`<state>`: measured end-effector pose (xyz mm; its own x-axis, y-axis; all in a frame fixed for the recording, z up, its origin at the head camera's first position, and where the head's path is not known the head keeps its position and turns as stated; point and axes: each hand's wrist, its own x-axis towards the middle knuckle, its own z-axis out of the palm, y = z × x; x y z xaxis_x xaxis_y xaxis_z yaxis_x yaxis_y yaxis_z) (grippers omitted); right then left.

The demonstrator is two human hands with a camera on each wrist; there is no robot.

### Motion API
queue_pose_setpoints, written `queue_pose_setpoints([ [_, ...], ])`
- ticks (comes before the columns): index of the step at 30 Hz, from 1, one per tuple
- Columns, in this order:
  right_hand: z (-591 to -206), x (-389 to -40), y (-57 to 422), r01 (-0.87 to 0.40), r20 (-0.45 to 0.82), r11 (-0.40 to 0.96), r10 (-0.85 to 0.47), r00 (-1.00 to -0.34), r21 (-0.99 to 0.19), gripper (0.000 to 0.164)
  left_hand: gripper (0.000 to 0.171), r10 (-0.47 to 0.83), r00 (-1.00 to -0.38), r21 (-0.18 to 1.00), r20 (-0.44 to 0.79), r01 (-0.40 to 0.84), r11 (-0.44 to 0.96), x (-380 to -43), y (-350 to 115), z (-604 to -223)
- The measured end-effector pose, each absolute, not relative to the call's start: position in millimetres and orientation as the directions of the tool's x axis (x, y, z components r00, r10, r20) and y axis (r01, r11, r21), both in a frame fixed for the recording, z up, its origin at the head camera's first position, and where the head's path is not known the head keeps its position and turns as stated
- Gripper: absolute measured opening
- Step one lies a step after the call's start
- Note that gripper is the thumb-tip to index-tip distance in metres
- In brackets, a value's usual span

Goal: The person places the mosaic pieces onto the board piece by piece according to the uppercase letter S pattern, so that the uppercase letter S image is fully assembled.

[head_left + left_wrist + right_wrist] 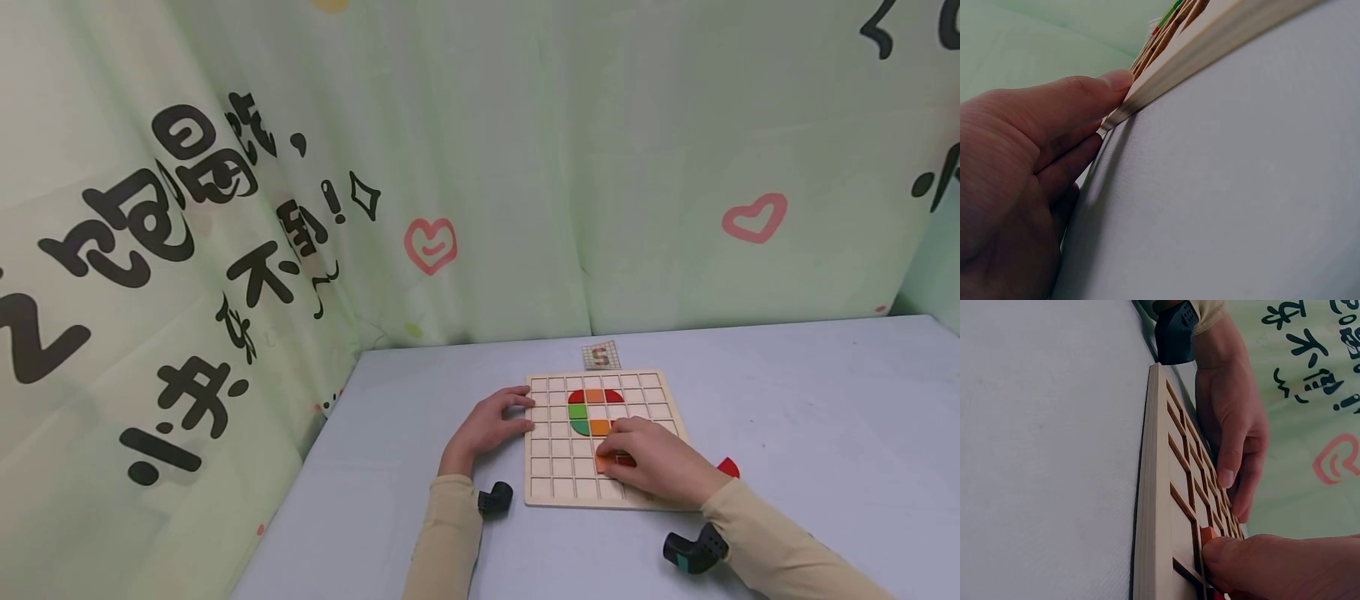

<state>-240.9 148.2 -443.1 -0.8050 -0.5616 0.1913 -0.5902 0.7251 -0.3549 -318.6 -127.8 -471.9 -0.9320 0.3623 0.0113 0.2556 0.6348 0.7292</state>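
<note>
A pale wooden grid board [547, 468] lies on the table. My right hand [660, 457] pinches an orange square tile [602, 465] between thumb and fingers, low over the board's lower middle cells. Beside that tile a red piece [624, 460] shows, partly hidden by the hand. At the board's left edge is my left hand [486, 427]; its thumb [1085, 100] touches the rim and the other fingers reach along the side. Set in upper cells are red rounded tiles [576, 397], orange squares [595, 396], a light green square [577, 412] and a darker green rounded tile [581, 427].
Behind the board's top edge lies a small card [602, 356] printed with a coloured figure on a grid. A loose red piece [728, 468] lies right of the board, beside the right wrist. A printed green curtain [510, 208] hangs behind the table [825, 417].
</note>
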Motion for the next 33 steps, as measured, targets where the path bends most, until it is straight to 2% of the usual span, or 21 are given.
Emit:
queue_pose_setpoints([
  [7, -442.8, -241.3, 149.5, -0.624, 0.191, 0.694, -0.599, -0.777, -0.361, 0.013, 0.038, 0.366, -0.93, 0.731, 0.016, 0.261, 0.631, -318.8, -127.9, -472.7],
  [18, -445.6, -240.7, 147.9, -0.604, 0.183, 0.689, -0.586, -0.79, -0.401, 0.019, 0.037, 0.364, -0.931, 0.731, 0.012, 0.257, 0.632, -318.9, -127.8, -474.3],
  [33, -445.6, -242.1, 148.7, -0.614, 0.187, 0.672, -0.598, -0.78, -0.414, 0.016, 0.037, 0.387, -0.921, 0.722, 0.031, 0.289, 0.628, -321.1, -129.7, -472.5],
])
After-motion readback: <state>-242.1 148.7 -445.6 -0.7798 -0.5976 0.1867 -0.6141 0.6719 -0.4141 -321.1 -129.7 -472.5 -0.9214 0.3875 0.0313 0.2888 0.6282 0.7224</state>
